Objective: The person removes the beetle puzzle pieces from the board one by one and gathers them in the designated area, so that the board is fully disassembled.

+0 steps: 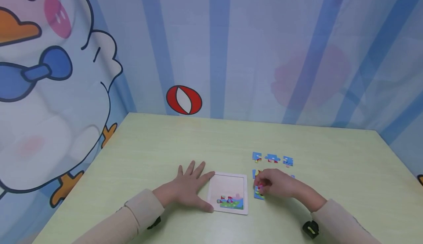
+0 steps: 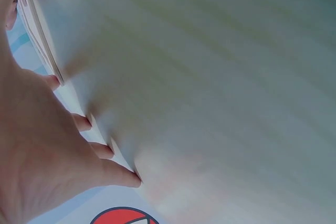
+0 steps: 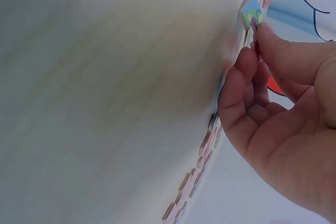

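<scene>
A white-rimmed puzzle tray [image 1: 228,184] lies on the table, with joined puzzle pieces [image 1: 232,202] along the lower part of its inside. My left hand [image 1: 188,189] is spread beside it, thumb and index fingertip touching its left edge. To the right of the tray, my right hand [image 1: 275,183] pinches a puzzle piece [image 3: 252,13] between thumb and fingers; in the right wrist view the piece is tilted up off the table. Behind that hand lie loose pieces, among them a blue one [image 1: 256,156], partly hidden in the nearer row.
The pale green table [image 1: 158,141] reaches back to a striped blue curtain [image 1: 244,53] printed with a duck [image 1: 66,108] and a red-and-white ball [image 1: 184,100]. More loose pieces [image 1: 272,158] lie in the far row, on the right side.
</scene>
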`<state>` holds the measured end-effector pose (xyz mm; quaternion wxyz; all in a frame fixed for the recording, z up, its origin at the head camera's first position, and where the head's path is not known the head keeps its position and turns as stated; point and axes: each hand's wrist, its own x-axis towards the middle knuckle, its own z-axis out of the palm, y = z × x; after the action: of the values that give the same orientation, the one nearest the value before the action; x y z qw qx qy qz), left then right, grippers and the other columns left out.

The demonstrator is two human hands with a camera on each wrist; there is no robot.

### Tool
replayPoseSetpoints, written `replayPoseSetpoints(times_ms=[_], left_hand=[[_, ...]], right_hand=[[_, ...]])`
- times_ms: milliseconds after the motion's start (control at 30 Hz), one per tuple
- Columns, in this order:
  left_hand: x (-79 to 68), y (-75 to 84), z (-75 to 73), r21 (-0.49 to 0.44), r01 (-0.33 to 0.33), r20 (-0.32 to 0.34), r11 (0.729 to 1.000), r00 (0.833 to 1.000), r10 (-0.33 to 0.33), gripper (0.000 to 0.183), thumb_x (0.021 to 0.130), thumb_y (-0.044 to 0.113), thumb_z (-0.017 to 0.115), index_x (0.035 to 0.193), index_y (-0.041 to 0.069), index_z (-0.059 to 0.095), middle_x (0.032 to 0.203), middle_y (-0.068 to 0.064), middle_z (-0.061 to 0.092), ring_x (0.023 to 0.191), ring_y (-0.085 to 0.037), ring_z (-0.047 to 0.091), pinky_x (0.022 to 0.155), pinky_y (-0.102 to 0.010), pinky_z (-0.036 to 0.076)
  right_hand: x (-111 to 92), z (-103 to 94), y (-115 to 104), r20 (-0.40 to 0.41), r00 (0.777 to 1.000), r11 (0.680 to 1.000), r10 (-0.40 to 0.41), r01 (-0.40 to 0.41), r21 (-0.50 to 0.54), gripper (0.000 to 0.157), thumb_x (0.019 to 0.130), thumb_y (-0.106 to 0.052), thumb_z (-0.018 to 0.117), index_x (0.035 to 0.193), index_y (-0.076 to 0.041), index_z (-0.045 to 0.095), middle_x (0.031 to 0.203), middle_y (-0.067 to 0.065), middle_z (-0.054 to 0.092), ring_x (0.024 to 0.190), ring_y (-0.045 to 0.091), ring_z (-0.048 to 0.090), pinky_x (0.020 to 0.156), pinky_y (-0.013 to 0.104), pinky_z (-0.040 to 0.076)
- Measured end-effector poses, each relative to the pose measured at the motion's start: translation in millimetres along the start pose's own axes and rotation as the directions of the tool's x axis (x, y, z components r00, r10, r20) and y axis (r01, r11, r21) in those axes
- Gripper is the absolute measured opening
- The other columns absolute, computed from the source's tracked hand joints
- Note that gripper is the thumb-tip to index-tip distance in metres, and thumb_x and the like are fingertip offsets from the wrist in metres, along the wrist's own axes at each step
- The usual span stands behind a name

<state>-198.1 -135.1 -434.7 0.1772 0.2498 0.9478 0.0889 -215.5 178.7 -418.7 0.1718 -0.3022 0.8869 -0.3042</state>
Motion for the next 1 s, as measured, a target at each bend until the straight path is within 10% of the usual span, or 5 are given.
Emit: replayPoseSetpoints(times_ms=[1000], left_hand=[[-1.6, 1.6, -1.5, -0.003, 0.009, 0.005, 1.000, 1.000, -0.009, 0.105, 0.072, 0.077, 0.061, 0.155, 0.025, 0.021, 0.162, -0.014, 0.003, 0.145, -0.045, -0.003, 0.107, -0.072, 0.002]], right_hand=[[3.7, -5.2, -1.7, -0.025, 1.000, 0.998, -0.011, 0.009, -0.057, 0.012, 0.090, -0.005, 0.066, 0.102, -0.006, 0.066, 0.082, -0.005, 0.057, 0.072, 0.009, 0.048, 0.064, 0.023, 0.045]])
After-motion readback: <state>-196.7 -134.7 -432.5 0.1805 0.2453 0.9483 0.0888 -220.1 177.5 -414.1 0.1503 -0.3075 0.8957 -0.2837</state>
